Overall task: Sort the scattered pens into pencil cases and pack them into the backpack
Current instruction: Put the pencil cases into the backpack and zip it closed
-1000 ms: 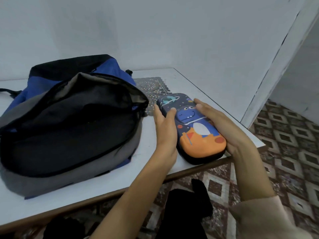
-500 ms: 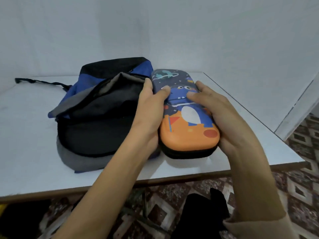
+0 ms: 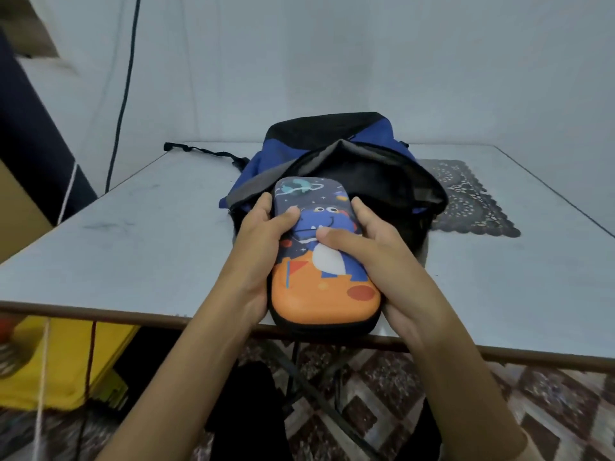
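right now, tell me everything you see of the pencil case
The pencil case is a rounded, hard-looking shell with a black edge band, apparently closed. Its lid shows a blue cartoon dinosaur, planets and stars on navy, orange ground and a red flag at the near end. It points away from the person, far end at the mouth of the open backpack, near end over the table edge. The left hand grips its left side, the right hand its right, thumbs on top.
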### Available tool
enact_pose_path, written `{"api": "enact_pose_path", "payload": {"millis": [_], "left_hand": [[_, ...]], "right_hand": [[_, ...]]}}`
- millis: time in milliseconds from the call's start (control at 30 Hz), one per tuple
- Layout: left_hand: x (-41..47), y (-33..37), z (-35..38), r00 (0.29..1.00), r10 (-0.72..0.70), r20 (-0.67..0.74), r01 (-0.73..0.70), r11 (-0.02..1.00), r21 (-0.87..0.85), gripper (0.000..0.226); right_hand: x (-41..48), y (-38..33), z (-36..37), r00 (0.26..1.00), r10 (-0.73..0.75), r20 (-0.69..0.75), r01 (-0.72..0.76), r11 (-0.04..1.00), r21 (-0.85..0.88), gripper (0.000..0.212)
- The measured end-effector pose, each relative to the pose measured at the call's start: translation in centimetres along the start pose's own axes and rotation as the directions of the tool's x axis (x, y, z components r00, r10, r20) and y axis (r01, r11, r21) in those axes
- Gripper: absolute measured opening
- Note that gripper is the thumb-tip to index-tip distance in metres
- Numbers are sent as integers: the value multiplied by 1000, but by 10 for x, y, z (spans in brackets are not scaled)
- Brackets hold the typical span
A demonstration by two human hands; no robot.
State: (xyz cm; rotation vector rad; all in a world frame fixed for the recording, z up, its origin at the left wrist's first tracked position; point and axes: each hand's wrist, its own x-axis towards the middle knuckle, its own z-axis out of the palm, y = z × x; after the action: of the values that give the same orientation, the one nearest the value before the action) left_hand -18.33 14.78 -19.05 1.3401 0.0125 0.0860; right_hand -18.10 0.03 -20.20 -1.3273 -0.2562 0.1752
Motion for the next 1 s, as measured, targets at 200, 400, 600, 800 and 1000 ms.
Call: {"api": "enact_pose_path", "payload": {"millis": [200,400,600,800,1000], "left_hand": [[10,-20,-12,997,-76,0,76,997,-19,27],[54,-15,-26,994,78,-82,-65,987,146,34],[121,-16,-74,926,162,340,-362,636,682,69],[154,-20,-87,835,104,540,-539,352,765,53],[168,-15,-87,857,246,453,-515,356,780,21]], "right_hand": [[3,11,5,999,28,-43,-28,1000,-2,65],[4,16,8,997,33,-66,-35,999,-25,91],[1,16,7,1000,-5,-18,3,994,-112,101],[2,20,4,999,1,-35,-6,989,-150,91],[1,23,3,998,-34,-49,25,983,-182,85]]}}
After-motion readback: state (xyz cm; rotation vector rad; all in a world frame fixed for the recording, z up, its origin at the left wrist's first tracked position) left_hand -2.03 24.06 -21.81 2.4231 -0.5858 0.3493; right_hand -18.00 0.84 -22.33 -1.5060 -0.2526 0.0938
